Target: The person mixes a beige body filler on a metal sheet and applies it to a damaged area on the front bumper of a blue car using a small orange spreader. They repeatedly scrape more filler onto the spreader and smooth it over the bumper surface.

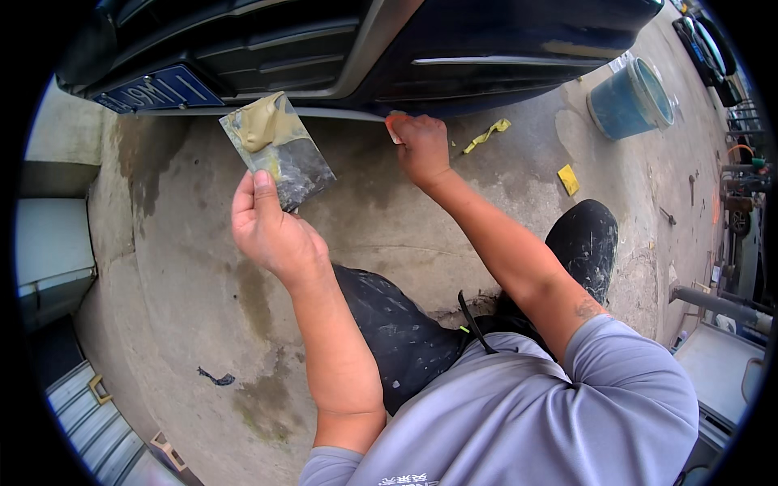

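Observation:
My left hand (275,227) grips the lower corner of a flat square mixing board (296,168), thumb on top. A thick lump of beige body filler (263,125) covers the board's upper part, and grey smears mark the rest. Closed round an orange-red spreader (395,127), my right hand (425,148) is at the lower edge of the dark blue car bumper (478,53). Most of the spreader is hidden by my fingers. A beige filler patch (579,49) shows on the bumper farther right. The silver lower trim strip (340,115) runs between my hands.
On the concrete floor to the right stand a blue-green bucket (628,101), a yellow block (568,180) and a crumpled yellow strip (488,136). A black scrap (215,377) lies at left. Metal shutters (97,421) and tools line the sides. My knees are bent beneath my arms.

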Action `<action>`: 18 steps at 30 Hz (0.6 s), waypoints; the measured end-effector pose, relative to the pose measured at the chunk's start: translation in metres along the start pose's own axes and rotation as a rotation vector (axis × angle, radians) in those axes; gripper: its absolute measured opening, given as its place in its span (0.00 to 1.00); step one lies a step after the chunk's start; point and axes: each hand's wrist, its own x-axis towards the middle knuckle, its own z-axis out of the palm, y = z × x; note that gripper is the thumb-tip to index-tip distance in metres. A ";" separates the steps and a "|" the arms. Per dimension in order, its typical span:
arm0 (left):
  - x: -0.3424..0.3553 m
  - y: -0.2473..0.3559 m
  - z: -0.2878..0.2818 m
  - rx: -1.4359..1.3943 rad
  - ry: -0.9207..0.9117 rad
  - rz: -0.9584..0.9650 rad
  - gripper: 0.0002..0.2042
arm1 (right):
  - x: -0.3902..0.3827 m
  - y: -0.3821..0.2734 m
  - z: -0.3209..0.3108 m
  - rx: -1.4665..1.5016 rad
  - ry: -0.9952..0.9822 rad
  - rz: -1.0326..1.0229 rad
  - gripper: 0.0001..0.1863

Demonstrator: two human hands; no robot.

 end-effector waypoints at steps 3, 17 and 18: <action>-0.002 0.000 0.004 0.001 -0.019 -0.010 0.10 | -0.009 0.010 0.009 0.041 -0.122 0.048 0.10; 0.000 -0.003 0.002 0.021 -0.001 -0.014 0.11 | -0.012 0.010 0.009 0.044 -0.086 0.058 0.09; 0.000 -0.003 0.000 0.019 -0.002 -0.012 0.11 | -0.010 0.005 0.007 0.038 -0.090 0.048 0.09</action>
